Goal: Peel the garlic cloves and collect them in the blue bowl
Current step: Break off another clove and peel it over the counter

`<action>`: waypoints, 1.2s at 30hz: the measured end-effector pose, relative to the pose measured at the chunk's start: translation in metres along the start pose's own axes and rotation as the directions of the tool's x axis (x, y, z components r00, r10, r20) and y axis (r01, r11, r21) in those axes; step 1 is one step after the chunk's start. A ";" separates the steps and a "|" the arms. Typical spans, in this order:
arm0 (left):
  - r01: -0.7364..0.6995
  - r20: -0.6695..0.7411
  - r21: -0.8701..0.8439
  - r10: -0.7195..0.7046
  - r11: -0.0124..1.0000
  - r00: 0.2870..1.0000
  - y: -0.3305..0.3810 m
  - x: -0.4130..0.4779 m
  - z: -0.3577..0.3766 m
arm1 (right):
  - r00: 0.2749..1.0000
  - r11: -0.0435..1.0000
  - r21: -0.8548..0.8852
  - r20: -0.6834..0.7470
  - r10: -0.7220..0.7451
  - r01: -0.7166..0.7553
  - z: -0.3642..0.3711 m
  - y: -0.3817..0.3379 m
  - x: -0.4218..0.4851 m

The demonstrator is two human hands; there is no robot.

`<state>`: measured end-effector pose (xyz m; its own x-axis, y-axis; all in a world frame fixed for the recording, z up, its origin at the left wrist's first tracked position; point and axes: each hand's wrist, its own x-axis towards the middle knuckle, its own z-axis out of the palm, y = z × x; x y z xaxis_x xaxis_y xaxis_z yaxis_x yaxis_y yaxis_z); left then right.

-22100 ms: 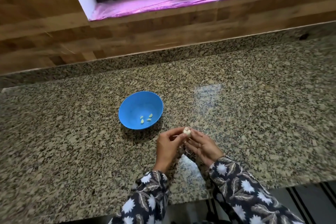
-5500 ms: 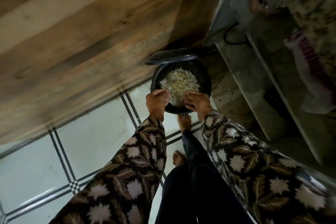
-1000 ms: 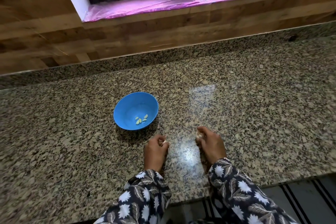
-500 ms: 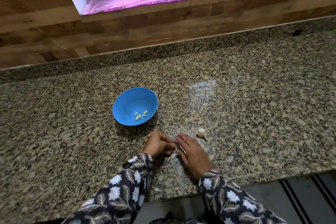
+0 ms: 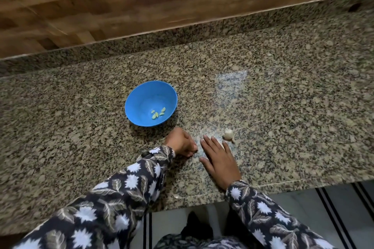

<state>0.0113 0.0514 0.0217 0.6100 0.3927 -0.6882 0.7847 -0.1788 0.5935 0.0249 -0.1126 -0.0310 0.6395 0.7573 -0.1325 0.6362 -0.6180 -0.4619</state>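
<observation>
Risk: garlic (image 5: 228, 134), small lumpy papery bulb, sits loose on bench (image 5: 283, 107) just beside fingertips of right grip (image 5: 219, 159); careless nudge may roll it across polished speckled granite. Right grip flat, fingers straight, holding nothing. Left grip (image 5: 181, 143) curled, near bowl (image 5: 137, 105); contents, if any, hidden. Bowl round, smooth, blue, probably light plastic; knock could skid it. Few pale-green cloves (image 5: 158, 113) lie at bottom.

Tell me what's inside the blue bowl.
A few peeled garlic cloves lie at the bottom of the blue bowl; nothing covers them. Anything beneath them is hidden.
</observation>
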 end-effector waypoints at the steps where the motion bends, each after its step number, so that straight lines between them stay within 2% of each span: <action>1: -0.024 -0.020 0.027 0.025 0.999 0.999 0.000 -0.001 0.001 | 1.000 1.000 -0.011 0.008 0.000 0.000 0.000 0.001 0.000; 3: -0.095 -0.081 0.180 0.111 0.979 0.990 0.000 -0.004 0.003 | 1.000 1.000 -0.023 0.006 0.001 -0.001 0.000 0.001 0.000; 6: -0.192 -0.131 0.487 0.289 0.852 0.948 0.005 -0.013 0.010 | 1.000 1.000 0.004 -0.002 -0.002 0.002 -0.003 -0.001 0.001; 8: -0.217 -0.098 0.562 0.324 0.798 0.941 0.008 -0.019 0.015 | 1.000 0.997 0.079 -0.011 0.012 -0.011 -0.005 -0.003 0.001; 9: -0.229 -0.074 0.516 0.310 0.825 0.948 0.005 -0.019 0.014 | 0.999 0.986 0.165 -0.044 0.028 -0.021 -0.007 -0.005 0.000; 10: -0.228 -0.048 0.376 0.265 0.898 0.963 0.002 -0.019 0.010 | 0.995 0.964 0.266 -0.087 0.051 -0.026 -0.008 -0.007 0.000; 11: -0.194 -0.005 0.141 0.197 0.971 0.980 -0.004 -0.021 0.007 | 0.989 0.932 0.362 -0.128 0.074 -0.023 -0.011 -0.010 -0.001; 12: -0.129 0.050 -0.145 0.137 0.981 0.989 -0.010 -0.025 0.004 | 0.984 0.896 0.445 -0.152 0.095 -0.018 -0.013 -0.012 0.000; 13: -0.048 0.100 -0.419 0.099 0.907 0.990 -0.016 -0.029 0.003 | 0.981 0.861 0.508 -0.159 0.110 -0.014 -0.016 -0.014 0.000; 14: 0.025 0.144 -0.621 0.082 0.783 0.986 -0.023 -0.033 0.003 | 0.980 0.831 0.556 -0.157 0.122 -0.014 -0.019 -0.014 0.001; 15: 0.077 0.178 -0.740 0.085 0.668 0.980 -0.029 -0.034 0.004 | 0.980 0.801 0.599 -0.152 0.132 -0.016 -0.022 -0.014 0.001; 17: 0.141 0.238 -0.846 0.128 0.514 0.963 -0.035 -0.038 0.006 | 0.979 0.736 0.677 -0.144 0.146 -0.010 -0.026 -0.014 0.001; 19: 0.171 0.256 -0.890 0.153 0.423 0.954 -0.036 -0.042 0.008 | 0.978 0.704 0.710 -0.161 0.132 0.021 -0.026 -0.014 0.002; 24: 0.180 0.231 -0.933 0.135 0.313 0.964 -0.041 -0.045 0.018 | 0.980 0.691 0.723 -0.155 0.126 0.026 -0.026 -0.013 0.004; 26: 0.145 0.195 -0.929 0.116 0.339 0.974 -0.042 -0.047 0.022 | 0.977 0.703 0.712 -0.158 0.146 0.011 -0.026 -0.012 0.004; 27: 0.110 0.162 -0.916 0.106 0.386 0.981 -0.041 -0.049 0.025 | 0.973 0.714 0.700 -0.169 0.160 0.005 -0.025 -0.013 0.003; 28: 0.058 0.113 -0.887 0.094 0.458 0.989 -0.041 -0.049 0.028 | 0.967 0.734 0.679 -0.185 0.176 -0.004 -0.024 -0.012 0.003; 30: -0.115 -0.071 -0.737 0.093 0.666 0.993 -0.041 -0.047 0.034 | 0.956 0.766 0.643 -0.208 0.207 -0.026 -0.023 -0.011 0.002; 32: -0.336 -0.293 -0.450 0.219 0.827 0.931 -0.042 -0.044 0.037 | 0.950 0.768 0.634 -0.182 0.255 -0.085 -0.020 -0.010 0.003; 34: -0.489 -0.346 -0.199 0.406 0.849 0.846 -0.041 -0.044 0.039 | 0.942 0.742 0.651 -0.122 0.311 -0.161 -0.018 -0.008 0.004; 36: -0.539 -0.352 -0.071 0.484 0.839 0.801 -0.041 -0.045 0.042 | 0.938 0.687 0.699 -0.067 0.341 -0.199 -0.018 -0.009 0.005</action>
<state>-0.0436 0.0032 0.0111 0.8297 0.5459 -0.1167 0.3221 -0.2974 0.8988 0.0301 -0.1074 -0.0119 0.8454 0.4855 -0.2228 0.0076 -0.4279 -0.9038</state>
